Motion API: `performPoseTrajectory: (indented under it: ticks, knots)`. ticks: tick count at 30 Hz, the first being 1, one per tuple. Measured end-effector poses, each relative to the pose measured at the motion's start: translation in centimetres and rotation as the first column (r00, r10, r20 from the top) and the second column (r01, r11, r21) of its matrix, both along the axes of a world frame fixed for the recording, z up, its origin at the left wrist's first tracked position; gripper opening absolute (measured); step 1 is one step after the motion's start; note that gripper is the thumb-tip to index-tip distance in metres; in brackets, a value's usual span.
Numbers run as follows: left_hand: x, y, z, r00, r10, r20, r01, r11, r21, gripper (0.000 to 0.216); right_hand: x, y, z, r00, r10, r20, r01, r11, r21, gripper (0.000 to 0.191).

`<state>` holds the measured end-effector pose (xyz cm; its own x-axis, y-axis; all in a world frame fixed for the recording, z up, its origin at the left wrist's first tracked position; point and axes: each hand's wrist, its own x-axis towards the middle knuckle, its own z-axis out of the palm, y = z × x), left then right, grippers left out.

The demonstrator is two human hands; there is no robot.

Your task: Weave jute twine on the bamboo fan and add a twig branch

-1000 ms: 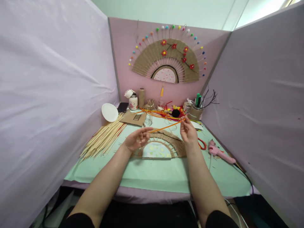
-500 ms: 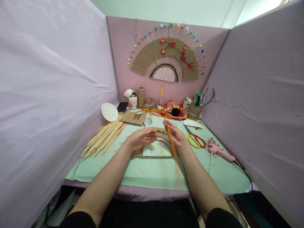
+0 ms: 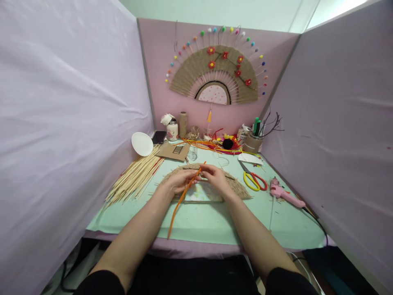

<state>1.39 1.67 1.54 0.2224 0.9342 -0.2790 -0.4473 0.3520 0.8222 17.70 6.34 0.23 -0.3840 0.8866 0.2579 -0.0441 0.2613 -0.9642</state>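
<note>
An orange pipe cleaner (image 3: 175, 208) slants between my hands, its lower end hanging toward the table's front edge. My right hand (image 3: 214, 178) pinches it close to the upper end. The fingers of my left hand (image 3: 181, 181) are curled at the same stretch of it, fingertips near those of the right. Beneath both hands lies a fan of twine-wrapped sticks (image 3: 238, 187), partly covered by them. At its base is a pale half-circle panel with a floral pattern (image 3: 204, 194).
Thin wooden sticks (image 3: 132, 178) lie in a pile at the left. Scissors (image 3: 254, 180) and a pink glue gun (image 3: 285, 196) rest at the right, a cord trailing off. More pipe cleaners (image 3: 199, 144) lie at the back, below a finished fan (image 3: 190, 73) on the board.
My right hand has moved left to meet my left hand. The pipe cleaner came with it and now leans down to the left; my left fingers have curled from flat.
</note>
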Motion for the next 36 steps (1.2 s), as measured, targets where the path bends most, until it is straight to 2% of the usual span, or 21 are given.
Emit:
performPoseTrajectory:
  ticks: [4, 8, 11, 14, 16, 19, 23, 31, 36]
  knots:
    - [0.1, 0.0, 0.0, 0.999, -0.028, -0.019, 0.028, 1.0, 0.002, 0.011, 0.0, -0.1, -0.3, 0.977, -0.083, 0.198, 0.013, 0.943, 0.332, 0.03]
    - [0.0, 0.0, 0.1, 0.998, -0.043, -0.035, 0.043, 0.999, 0.017, 0.009, 0.4, 0.0, -0.2, 0.937, -0.155, 0.313, -0.026, 0.862, 0.507, 0.036]
    - [-0.1, 0.1, 0.0, 0.997, -0.069, -0.042, 0.07, 0.997, 0.02, 0.009, 0.6, 0.2, -0.1, 0.919, -0.247, 0.306, 0.017, 0.802, 0.597, 0.032]
    - [-0.2, 0.1, -0.1, 0.997, -0.064, -0.039, 0.064, 0.998, 0.021, 0.009, 0.7, 0.3, -0.1, 0.907, -0.322, 0.271, 0.085, 0.77, 0.633, 0.027]
    - [-0.2, 0.1, -0.1, 0.998, -0.06, -0.037, 0.06, 0.998, 0.015, 0.009, 0.8, 0.3, 0.0, 0.908, -0.328, 0.262, 0.095, 0.77, 0.631, 0.025]
    - [-0.2, 0.1, 0.0, 0.997, -0.062, -0.035, 0.062, 0.998, 0.009, 0.01, 0.8, 0.1, 0.3, 0.917, -0.299, 0.263, 0.066, 0.766, 0.64, 0.02]
    - [-0.3, 0.1, 0.2, 0.999, -0.041, -0.014, 0.041, 0.999, 0.008, 0.009, 0.8, -0.3, 0.8, 0.911, -0.302, 0.281, 0.02, 0.713, 0.701, 0.012]
    - [-0.6, 0.3, 0.1, 0.999, -0.045, 0.03, 0.046, 0.999, -0.02, 0.012, 1.0, 0.0, 0.7, 0.878, -0.321, 0.354, -0.066, 0.651, 0.756, 0.017]
    - [-0.6, 0.4, -0.1, 0.999, -0.043, 0.016, 0.043, 0.999, -0.008, 0.012, 1.0, 0.2, 0.5, 0.839, -0.302, 0.452, -0.148, 0.672, 0.725, 0.026]
